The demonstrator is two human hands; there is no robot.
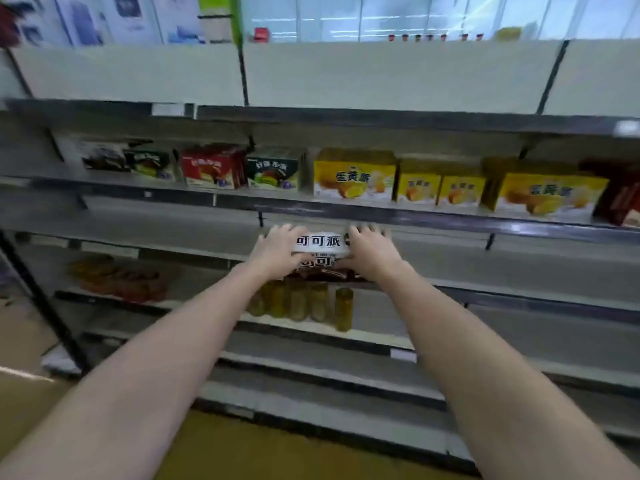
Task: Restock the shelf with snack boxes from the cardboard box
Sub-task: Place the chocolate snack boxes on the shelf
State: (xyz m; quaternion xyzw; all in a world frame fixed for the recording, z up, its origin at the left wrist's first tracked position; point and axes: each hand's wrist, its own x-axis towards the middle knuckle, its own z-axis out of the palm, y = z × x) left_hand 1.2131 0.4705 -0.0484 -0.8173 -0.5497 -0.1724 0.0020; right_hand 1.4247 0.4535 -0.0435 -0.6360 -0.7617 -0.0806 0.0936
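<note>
A white and dark brown snack box (321,249) with black lettering is held out in front of the shelf unit (450,221), at the level of the middle shelf. My left hand (277,249) grips its left end, fingers curled over the top. Its right end is gripped by my right hand (372,252) in the same way. Both arms stretch forward. The cardboard box is not in view.
The shelf above carries a row of yellow snack boxes (355,178), red (211,169) and green boxes (273,169), and dark ones at far left. Below the held box stand several yellow-green jars (299,303). Orange packets (117,277) lie lower left. The floor is yellowish.
</note>
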